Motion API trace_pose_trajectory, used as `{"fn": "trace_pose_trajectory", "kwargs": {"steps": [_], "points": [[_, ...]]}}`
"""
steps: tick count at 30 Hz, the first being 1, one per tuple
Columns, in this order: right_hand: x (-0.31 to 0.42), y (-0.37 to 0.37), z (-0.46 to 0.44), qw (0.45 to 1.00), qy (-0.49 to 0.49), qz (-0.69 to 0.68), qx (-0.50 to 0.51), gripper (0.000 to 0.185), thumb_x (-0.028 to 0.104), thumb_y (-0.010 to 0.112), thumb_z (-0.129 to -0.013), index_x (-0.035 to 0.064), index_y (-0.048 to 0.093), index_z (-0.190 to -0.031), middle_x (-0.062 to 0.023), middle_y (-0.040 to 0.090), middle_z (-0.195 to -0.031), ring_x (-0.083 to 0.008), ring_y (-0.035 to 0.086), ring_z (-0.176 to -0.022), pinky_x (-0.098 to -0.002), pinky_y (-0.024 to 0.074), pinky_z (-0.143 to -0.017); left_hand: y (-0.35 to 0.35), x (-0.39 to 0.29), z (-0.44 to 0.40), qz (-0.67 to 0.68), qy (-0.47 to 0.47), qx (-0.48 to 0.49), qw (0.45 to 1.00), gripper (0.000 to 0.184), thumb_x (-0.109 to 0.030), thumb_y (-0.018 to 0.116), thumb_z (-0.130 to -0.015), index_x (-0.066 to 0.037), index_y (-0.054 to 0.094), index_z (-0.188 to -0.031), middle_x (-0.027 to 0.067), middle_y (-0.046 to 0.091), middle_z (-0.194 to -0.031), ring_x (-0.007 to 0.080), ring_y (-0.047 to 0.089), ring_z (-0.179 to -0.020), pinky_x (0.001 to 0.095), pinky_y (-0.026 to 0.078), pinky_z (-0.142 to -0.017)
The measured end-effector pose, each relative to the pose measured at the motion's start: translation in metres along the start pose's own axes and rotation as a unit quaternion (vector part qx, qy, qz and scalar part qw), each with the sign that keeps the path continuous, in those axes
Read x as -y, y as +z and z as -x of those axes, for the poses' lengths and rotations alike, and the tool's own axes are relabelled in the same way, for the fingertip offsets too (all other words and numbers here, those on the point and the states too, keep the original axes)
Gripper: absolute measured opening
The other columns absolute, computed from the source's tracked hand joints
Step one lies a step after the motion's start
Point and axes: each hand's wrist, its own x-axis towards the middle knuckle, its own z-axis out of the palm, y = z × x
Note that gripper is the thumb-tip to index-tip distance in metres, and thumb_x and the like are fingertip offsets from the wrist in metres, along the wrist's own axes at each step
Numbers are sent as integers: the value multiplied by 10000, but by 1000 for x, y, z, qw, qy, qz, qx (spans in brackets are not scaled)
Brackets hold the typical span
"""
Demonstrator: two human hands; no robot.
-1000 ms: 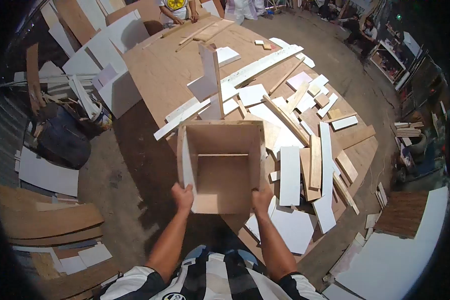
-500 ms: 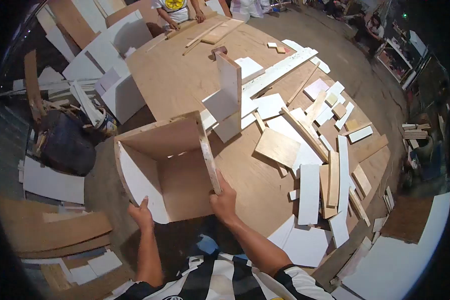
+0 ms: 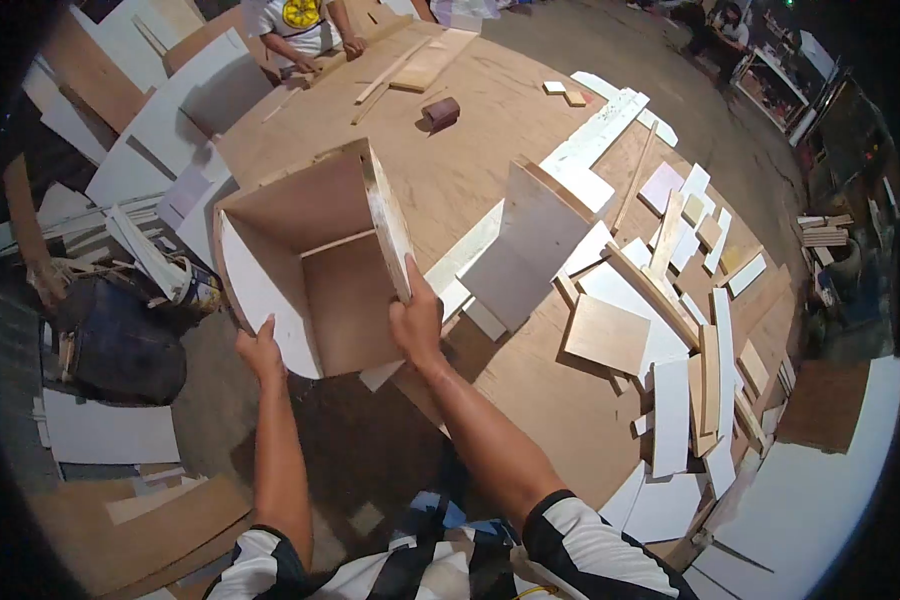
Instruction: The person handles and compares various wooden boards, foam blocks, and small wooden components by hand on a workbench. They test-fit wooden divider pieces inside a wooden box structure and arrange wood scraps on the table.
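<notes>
An open wooden box (image 3: 355,310), white on one panel and brown inside, is held up at the near left edge of the table. My left hand (image 3: 261,350) grips its lower left side, thumb on the white panel. Around the edge of the right panel my right hand (image 3: 417,318) is closed. Just right of the box, a joined white-faced board piece (image 3: 535,240) leans on the table beside a long white strip (image 3: 595,130). The underside of the box is hidden.
The round wooden table (image 3: 530,400) carries scattered offcuts, among them a square plywood piece (image 3: 610,332) and a white board (image 3: 671,418). A brown roll (image 3: 440,114) lies farther back. Across the table, another person's hands (image 3: 354,46) rest near strips. A dark barrel (image 3: 120,335) stands left.
Both hands have carried the box left and away from me, while the view has also shifted. The white-faced board piece, upright before, now tilts to the right.
</notes>
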Motion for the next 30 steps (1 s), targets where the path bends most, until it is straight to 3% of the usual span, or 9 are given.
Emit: {"fn": "trace_pose_trajectory", "kwargs": {"steps": [5, 12, 14, 17, 21, 24, 28, 30], "points": [[-9, 26, -70, 999, -10, 37, -27, 726, -59, 567, -695, 87, 524, -1405, -265, 621, -1229, -426, 632, -1084, -443, 500, -944, 51, 23, -43, -22, -7, -30, 999, 331, 28, 723, -803, 123, 615, -1102, 169, 695, -1094, 265, 654, -964, 372, 482, -892], [-39, 56, -132, 992, -75, 53, -84, 644, -54, 559, -694, 79, 603, -1322, -236, 659, -1160, -410, 652, -1026, -446, 513, -895, 107, 15, -38, 13, -8, -84, 996, 351, 77, 674, -798, 143, 604, -1136, 206, 675, -1125, 279, 652, -986, 400, 495, -889], [-46, 63, -142, 989, -89, 39, -111, 561, -29, 577, -731, 134, 655, -1263, -254, 676, -973, -404, 679, -876, -432, 532, -767, 113, 30, -42, 18, -11, -85, 996, 344, 79, 671, -799, 144, 606, -1131, 203, 677, -1116, 284, 654, -980, 403, 498, -883], [-55, 70, -154, 988, -86, 51, -114, 543, -30, 571, -727, 131, 664, -1237, -229, 679, -931, -393, 678, -872, -427, 531, -766, 118, 48, -54, 24, -25, -82, 996, 325, 77, 672, -800, 138, 616, -1114, 201, 683, -1098, 290, 657, -971, 404, 505, -870], [-62, 73, -169, 983, -111, 69, -130, 530, -33, 563, -721, 135, 671, -1212, -217, 676, -927, -390, 675, -875, -430, 531, -768, 130, 51, -57, 24, 2, -78, 997, 279, 60, 668, -814, 132, 629, -1080, 213, 689, -1075, 295, 668, -942, 402, 513, -848], [-66, 71, -178, 992, -42, 73, -89, 526, -27, 581, -737, 136, 642, -1234, -202, 674, -956, -383, 670, -877, -448, 529, -771, 142, 35, -53, -46, 14, -92, 995, 247, 37, 663, -832, 130, 633, -1058, 229, 698, -1049, 315, 682, -921, 413, 518, -832], [-80, 73, -180, 978, -51, 175, -99, 584, -11, 603, -799, 112, 518, -1363, -194, 655, -1084, -377, 633, -1004, -473, 505, -842, 154, 21, -57, -203, 30, -99, 974, 256, -56, 690, -863, 120, 638, -1043, 245, 706, -1000, 334, 695, -899, 431, 520, -799], [-86, 71, -173, 975, -31, 204, -83, 616, -3, 612, -818, 95, 466, -1408, -196, 638, -1148, -377, 609, -1074, -481, 492, -876, 150, 53, -65, -165, 66, -96, 979, 269, -87, 695, -878, 118, 637, -1042, 242, 706, -1004, 327, 695, -899, 429, 519, -797]]}}
